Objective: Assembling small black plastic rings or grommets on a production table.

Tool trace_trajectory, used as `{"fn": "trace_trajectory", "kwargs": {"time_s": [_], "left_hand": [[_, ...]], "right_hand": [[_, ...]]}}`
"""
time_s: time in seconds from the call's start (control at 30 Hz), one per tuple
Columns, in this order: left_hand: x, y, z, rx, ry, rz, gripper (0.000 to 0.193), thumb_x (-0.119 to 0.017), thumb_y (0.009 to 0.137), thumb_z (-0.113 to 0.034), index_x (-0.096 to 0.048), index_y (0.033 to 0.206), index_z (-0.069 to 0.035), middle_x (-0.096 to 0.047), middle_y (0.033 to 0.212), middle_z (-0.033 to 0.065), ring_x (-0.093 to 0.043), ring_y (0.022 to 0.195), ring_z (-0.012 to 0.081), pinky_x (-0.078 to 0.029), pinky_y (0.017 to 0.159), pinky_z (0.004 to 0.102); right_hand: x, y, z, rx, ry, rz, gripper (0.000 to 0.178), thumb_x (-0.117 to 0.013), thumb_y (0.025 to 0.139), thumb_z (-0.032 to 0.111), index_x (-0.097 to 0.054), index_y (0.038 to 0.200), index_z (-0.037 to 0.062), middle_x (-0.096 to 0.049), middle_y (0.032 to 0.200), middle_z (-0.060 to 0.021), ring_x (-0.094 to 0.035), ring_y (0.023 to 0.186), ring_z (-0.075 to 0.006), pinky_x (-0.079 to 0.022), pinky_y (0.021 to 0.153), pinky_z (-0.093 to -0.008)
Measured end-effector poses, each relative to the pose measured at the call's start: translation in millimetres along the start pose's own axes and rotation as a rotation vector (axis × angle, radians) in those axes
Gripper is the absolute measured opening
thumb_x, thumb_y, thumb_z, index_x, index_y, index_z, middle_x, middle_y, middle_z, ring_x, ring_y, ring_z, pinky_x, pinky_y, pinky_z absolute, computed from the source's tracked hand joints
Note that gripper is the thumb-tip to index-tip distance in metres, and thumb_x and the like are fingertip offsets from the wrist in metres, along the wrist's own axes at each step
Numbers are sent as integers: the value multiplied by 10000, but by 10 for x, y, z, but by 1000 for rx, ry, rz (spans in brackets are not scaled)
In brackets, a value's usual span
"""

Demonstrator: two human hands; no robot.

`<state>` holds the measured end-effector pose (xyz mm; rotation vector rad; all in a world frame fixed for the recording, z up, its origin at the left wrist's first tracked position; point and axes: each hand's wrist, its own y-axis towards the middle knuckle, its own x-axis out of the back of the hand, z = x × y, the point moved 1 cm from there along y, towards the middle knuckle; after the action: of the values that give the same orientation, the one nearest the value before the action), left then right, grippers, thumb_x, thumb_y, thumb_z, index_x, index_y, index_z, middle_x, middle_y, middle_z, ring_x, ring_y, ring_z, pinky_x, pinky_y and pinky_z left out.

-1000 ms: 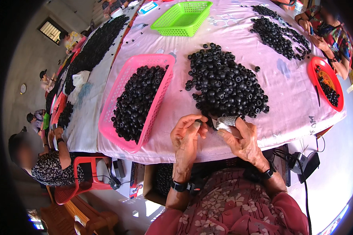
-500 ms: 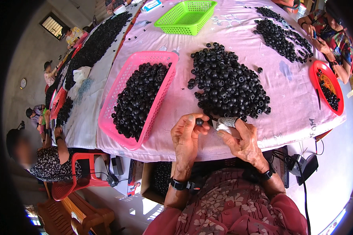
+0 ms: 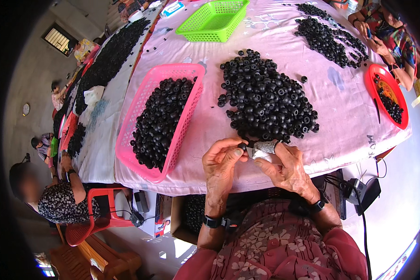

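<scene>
My left hand (image 3: 220,163) pinches a small round black bead (image 3: 242,146) between thumb and fingertips. Close on its right, my right hand (image 3: 288,169) is closed around a small tool (image 3: 266,146) wrapped in speckled grey and white material. The tool's working end points toward the bead; its exact shape is too small to make out, and I cannot tell if the two touch. Just beyond both hands lies a big heap of black beads (image 3: 268,95), many showing a hole. Left of it, a pink perforated basket (image 3: 191,116) holds more of them.
A green basket (image 3: 212,35) stands at the far side of the pink tablecloth (image 3: 205,175). At right are a red tray (image 3: 371,86) with beads, another heap (image 3: 324,42) and a co-worker. Other people sit along the left table. A red chair (image 3: 105,217) stands at left.
My left hand has brought the bead nearer to the tool, and its fingers have turned slightly. My right hand keeps its grip. The whole view has shifted a little.
</scene>
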<state>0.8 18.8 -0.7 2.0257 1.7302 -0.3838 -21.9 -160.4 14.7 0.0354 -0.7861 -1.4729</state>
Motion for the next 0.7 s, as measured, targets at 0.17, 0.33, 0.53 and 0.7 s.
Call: {"fn": "trace_trajectory", "kwargs": {"time_s": [0.17,0.33,0.53,0.7], "left_hand": [[-25,-7,-2,24,21,-13,207,-652,881,16,-651,1088,19,-666,1084,179,-652,903,170,-541,732,231],[-6,-5,4,19,45,-5,202,-655,873,25,-656,1074,24,-667,1081,183,-653,905,175,-540,730,235],[-17,-2,-8,9,43,8,202,-650,871,31,-654,1073,29,-665,1066,181,-654,891,186,-539,733,240],[-42,-75,-66,38,36,103,176,-627,893,31,-664,1065,31,-678,1027,151,-668,845,175,-571,731,270]], "right_hand": [[4,7,15,20,22,-14,299,-773,809,154,-517,831,3,-613,714,-174,-645,624,-356,-483,511,-402],[24,26,61,20,20,-5,299,-773,809,152,-515,832,1,-614,718,-175,-641,620,-357,-483,510,-404],[22,14,34,30,12,10,277,-762,824,155,-543,865,-9,-613,712,-169,-647,618,-341,-476,506,-394],[39,-4,54,-123,110,-86,251,-748,839,140,-596,963,-16,-660,772,-169,-676,657,-319,-500,538,-361]]}}
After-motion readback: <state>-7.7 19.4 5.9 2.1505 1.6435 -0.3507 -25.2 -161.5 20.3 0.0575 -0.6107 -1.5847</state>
